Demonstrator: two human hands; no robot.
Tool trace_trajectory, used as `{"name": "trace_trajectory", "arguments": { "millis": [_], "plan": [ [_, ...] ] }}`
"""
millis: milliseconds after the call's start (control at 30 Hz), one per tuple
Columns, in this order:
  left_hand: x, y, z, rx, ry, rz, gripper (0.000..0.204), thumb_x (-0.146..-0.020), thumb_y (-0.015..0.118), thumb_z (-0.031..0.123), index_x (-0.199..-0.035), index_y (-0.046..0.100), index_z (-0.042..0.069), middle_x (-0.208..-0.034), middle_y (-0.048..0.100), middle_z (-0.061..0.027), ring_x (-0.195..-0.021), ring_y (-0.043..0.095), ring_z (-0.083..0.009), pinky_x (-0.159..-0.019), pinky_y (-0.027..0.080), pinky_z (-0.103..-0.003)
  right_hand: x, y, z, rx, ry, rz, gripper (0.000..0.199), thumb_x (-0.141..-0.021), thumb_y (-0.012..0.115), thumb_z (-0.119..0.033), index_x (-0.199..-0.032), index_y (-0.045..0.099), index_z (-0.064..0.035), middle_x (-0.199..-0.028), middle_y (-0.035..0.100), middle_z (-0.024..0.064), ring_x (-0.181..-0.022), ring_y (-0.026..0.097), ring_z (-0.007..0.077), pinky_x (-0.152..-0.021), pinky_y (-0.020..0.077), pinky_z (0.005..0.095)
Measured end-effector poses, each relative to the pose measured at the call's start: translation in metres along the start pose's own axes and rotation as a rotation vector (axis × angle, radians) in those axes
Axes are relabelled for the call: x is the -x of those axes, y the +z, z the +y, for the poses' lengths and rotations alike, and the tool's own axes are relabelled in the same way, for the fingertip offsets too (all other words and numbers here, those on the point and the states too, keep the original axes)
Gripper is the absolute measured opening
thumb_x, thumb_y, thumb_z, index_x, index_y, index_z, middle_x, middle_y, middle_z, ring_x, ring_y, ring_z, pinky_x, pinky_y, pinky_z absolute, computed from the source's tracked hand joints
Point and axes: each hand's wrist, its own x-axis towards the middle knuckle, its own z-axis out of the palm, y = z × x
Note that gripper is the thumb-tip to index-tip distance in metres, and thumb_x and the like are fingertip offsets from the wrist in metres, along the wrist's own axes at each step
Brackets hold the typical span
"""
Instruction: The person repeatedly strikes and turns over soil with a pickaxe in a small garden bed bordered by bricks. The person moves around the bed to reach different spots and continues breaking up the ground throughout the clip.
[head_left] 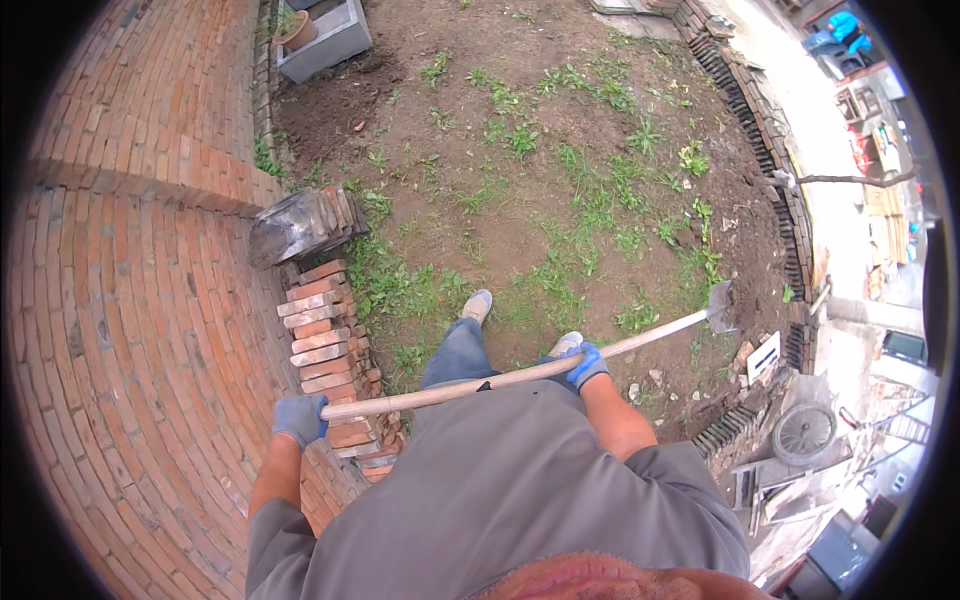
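Note:
My left hand [300, 418], in a blue-grey glove, is closed round the butt end of a long wooden-handled shovel [450, 393]. Farther along the handle, my right hand [587, 367], in a blue glove, grips it too. The handle slants across the front of my body, rising to the right. Its grey metal blade [720, 306] is at the dirt on the right side of the plot; whether the edge is in the soil I cannot tell. My shoes stand on the weedy soil [440, 210] just beyond the handle.
Left of me are a brick wall [140, 330], stacked bricks [322, 340] and a pile of tiles [310, 222]. A grey planter [325, 45] stands far left. Upright dark tiles [735, 75] edge the plot at right. A spoked wheel [803, 433] lies near right.

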Motion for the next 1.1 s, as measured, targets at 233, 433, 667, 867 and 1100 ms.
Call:
{"name": "trace_trajectory", "arguments": {
  "millis": [233,433,667,867,1100],
  "plan": [
    [0.099,0.090,0.000,0.234,-0.242,-0.013,0.018,-0.082,0.069,0.034,-0.094,0.075,0.024,-0.090,0.077,-0.0101,-0.084,0.075,-0.0341,-0.071,0.057,-0.049,-0.006,0.096,0.035,0.325,0.040,-0.026,0.017,-0.100,0.058,-0.027,-0.092,0.051,-0.0129,-0.078,0.055,0.0110,-0.072,0.057,0.0330,-0.071,0.0537,0.0531],
    [0.177,0.172,0.038,0.451,-0.479,-0.090,0.023,-0.082,0.069,0.037,-0.099,0.076,0.023,-0.091,0.077,-0.0135,-0.087,0.074,-0.0376,-0.075,0.057,-0.049,0.038,0.215,0.097,0.651,-0.065,-0.074,0.015,-0.100,0.061,-0.024,-0.094,0.054,-0.0112,-0.081,0.058,0.0120,-0.072,0.061,0.0335,-0.070,0.0559,0.0528],
    [0.179,0.199,0.099,0.876,-0.386,-0.245,0.040,-0.085,0.070,0.049,-0.108,0.077,0.016,-0.098,0.076,-0.0188,-0.093,0.073,-0.0408,-0.081,0.057,-0.049,0.094,0.359,0.156,0.792,-0.332,-0.241,0.017,-0.096,0.069,-0.020,-0.098,0.056,-0.0088,-0.076,0.059,0.0090,-0.064,0.062,0.0275,-0.058,0.0556,0.0472],
    [0.119,0.150,0.134,1.429,-0.180,-0.116,0.039,-0.091,0.067,0.047,-0.110,0.076,0.014,-0.100,0.075,-0.0209,-0.095,0.073,-0.0414,-0.081,0.056,-0.050,0.123,0.488,0.187,0.935,-0.265,-0.552,0.019,-0.098,0.069,-0.022,-0.090,0.056,-0.0109,-0.074,0.057,0.0047,-0.062,0.059,0.0228,-0.056,0.0539,0.0425],
    [0.113,0.139,0.094,1.210,-0.170,-0.228,0.036,-0.092,0.065,0.045,-0.112,0.075,0.016,-0.101,0.075,-0.0207,-0.096,0.072,-0.0419,-0.082,0.056,-0.050,0.119,0.485,0.225,0.957,-0.210,-0.467,0.016,-0.099,0.068,-0.021,-0.099,0.059,-0.0090,-0.082,0.059,0.0076,-0.070,0.063,0.0275,-0.064,0.0592,0.0482]
  ]
}}
